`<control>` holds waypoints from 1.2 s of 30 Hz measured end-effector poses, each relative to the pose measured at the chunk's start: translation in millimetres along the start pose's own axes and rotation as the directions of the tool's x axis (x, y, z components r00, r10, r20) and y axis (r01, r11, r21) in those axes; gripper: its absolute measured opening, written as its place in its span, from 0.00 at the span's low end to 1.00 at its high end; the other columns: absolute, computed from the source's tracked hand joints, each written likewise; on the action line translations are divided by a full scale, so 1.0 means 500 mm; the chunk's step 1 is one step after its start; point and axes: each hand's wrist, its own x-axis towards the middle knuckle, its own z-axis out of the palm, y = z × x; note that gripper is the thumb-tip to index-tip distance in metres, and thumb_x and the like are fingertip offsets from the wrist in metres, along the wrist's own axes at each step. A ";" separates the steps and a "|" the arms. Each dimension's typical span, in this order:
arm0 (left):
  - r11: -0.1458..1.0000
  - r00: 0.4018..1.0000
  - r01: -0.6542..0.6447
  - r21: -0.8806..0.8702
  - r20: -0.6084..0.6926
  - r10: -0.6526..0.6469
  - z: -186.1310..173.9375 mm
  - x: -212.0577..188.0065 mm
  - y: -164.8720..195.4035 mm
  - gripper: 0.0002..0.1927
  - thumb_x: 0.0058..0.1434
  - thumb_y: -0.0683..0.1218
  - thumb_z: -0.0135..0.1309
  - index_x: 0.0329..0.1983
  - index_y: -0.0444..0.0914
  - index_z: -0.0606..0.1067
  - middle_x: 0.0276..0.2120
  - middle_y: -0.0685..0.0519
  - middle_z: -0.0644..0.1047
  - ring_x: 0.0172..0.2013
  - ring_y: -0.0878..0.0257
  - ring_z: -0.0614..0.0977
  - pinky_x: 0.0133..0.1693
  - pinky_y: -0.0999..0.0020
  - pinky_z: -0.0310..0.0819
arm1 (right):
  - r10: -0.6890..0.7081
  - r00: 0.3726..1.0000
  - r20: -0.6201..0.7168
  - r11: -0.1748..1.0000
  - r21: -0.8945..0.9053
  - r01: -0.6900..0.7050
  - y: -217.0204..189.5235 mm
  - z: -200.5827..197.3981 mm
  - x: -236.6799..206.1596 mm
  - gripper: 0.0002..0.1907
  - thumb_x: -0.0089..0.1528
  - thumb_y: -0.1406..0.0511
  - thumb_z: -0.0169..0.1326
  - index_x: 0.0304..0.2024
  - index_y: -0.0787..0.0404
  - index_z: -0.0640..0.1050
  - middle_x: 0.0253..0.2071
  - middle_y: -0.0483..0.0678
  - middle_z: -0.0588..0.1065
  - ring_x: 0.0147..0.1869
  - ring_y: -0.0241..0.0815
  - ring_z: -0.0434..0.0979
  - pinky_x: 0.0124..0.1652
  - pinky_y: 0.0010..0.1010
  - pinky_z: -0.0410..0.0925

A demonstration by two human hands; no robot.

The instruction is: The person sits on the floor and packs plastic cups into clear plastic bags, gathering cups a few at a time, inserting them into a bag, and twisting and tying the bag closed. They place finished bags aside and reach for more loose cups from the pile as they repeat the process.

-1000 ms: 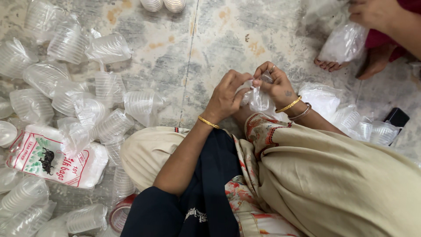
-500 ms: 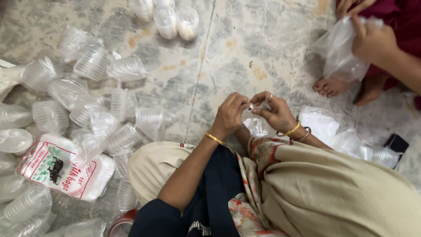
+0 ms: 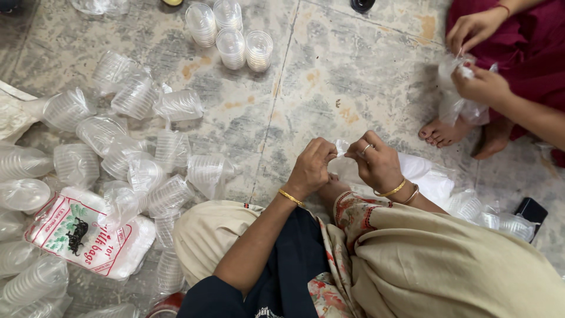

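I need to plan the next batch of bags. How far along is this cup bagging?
Done, it seems: many bagged cup stacks lie on the floor to the left. In hand: the left hand and right hand pinch the top of a clear bag between them. Left: four unbagged cup stacks stand at the top, and a pack of bags lies nearby.

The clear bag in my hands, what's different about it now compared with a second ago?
The clear bag has gone from a loose bundle held low between the hands to a small twisted tip pinched between the left hand and right hand, which have risen slightly. Neither hand let go. The other person's hands still work their own bag, and the bagged cup stacks lie as before.
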 end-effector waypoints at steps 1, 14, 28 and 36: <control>1.000 1.000 0.005 0.021 -0.001 -0.005 0.000 -0.001 -0.001 0.08 0.60 0.33 0.52 0.40 0.35 0.70 0.36 0.47 0.72 0.41 0.47 0.77 0.42 0.56 0.73 | 0.012 1.000 0.007 1.000 0.012 -0.012 0.005 -0.003 0.001 0.07 0.58 0.73 0.62 0.35 0.59 0.77 0.33 0.49 0.71 0.32 0.52 0.74 0.30 0.39 0.66; 0.895 0.937 -0.307 0.323 0.268 0.224 0.034 -0.018 -0.027 0.13 0.48 0.34 0.50 0.38 0.35 0.70 0.37 0.45 0.71 0.43 0.49 0.75 0.46 0.58 0.71 | 0.476 0.692 0.543 0.233 0.680 -0.695 0.145 0.061 -0.041 0.03 0.64 0.69 0.53 0.39 0.63 0.76 0.33 0.40 0.75 0.35 0.30 0.73 0.37 0.25 0.69; 1.000 0.992 -0.002 0.024 0.125 -0.001 0.043 -0.023 -0.024 0.07 0.61 0.35 0.51 0.41 0.35 0.71 0.37 0.46 0.71 0.42 0.47 0.75 0.46 0.56 0.71 | 0.443 0.773 0.454 0.281 0.749 -0.601 0.106 0.120 -0.093 0.02 0.67 0.68 0.55 0.40 0.61 0.75 0.37 0.41 0.75 0.41 0.29 0.70 0.41 0.22 0.65; 0.911 0.922 0.349 -0.219 0.252 -0.292 0.054 -0.028 -0.072 0.02 0.63 0.37 0.54 0.37 0.33 0.73 0.34 0.48 0.76 0.34 0.55 0.81 0.39 0.64 0.76 | 0.519 0.698 0.493 0.128 0.762 -0.634 0.094 0.135 -0.115 0.03 0.66 0.68 0.55 0.41 0.60 0.75 0.38 0.42 0.75 0.40 0.30 0.72 0.40 0.22 0.66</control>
